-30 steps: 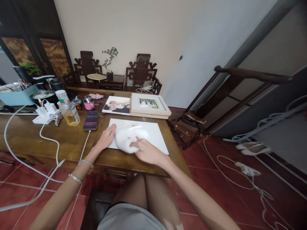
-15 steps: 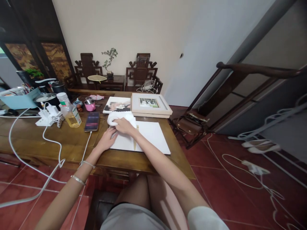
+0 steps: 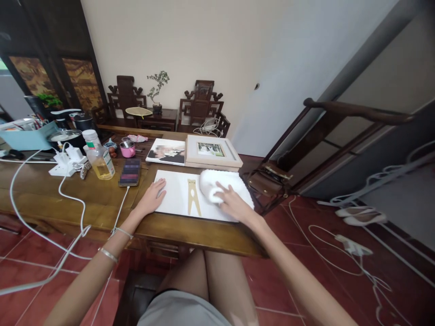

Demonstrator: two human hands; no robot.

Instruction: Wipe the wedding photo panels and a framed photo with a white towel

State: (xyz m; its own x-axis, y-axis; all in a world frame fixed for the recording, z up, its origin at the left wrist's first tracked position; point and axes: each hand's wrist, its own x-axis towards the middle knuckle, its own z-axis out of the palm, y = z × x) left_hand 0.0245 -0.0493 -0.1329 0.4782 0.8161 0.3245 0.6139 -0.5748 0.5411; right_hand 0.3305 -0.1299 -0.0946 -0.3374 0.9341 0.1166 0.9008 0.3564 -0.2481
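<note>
A white board (image 3: 173, 194) lies on the wooden table (image 3: 190, 233) near its front edge. On its middle is a flat gold cat-like shape (image 3: 192, 194) with two long legs. My left hand (image 3: 151, 197) rests on the board's left edge, fingers stretched out and holding nothing. My right hand (image 3: 234, 203) grips a bunched white cloth (image 3: 234, 180) against the board's right part, index finger extended over it. The cloth covers the board's upper right corner, and one end of it hangs past the right side.
Behind the board are a photo print (image 3: 166, 151) and a framed picture (image 3: 214, 151). To the left lie a phone (image 3: 129, 172) on a cable, a bottle of yellow liquid (image 3: 102, 160), a pink cup (image 3: 127, 148) and a power strip (image 3: 68, 163). A wooden chair (image 3: 288, 149) stands at right.
My right hand has moved the white cloth from the board's upper left to its right part, uncovering the gold shape. My left hand stays at the left edge.
</note>
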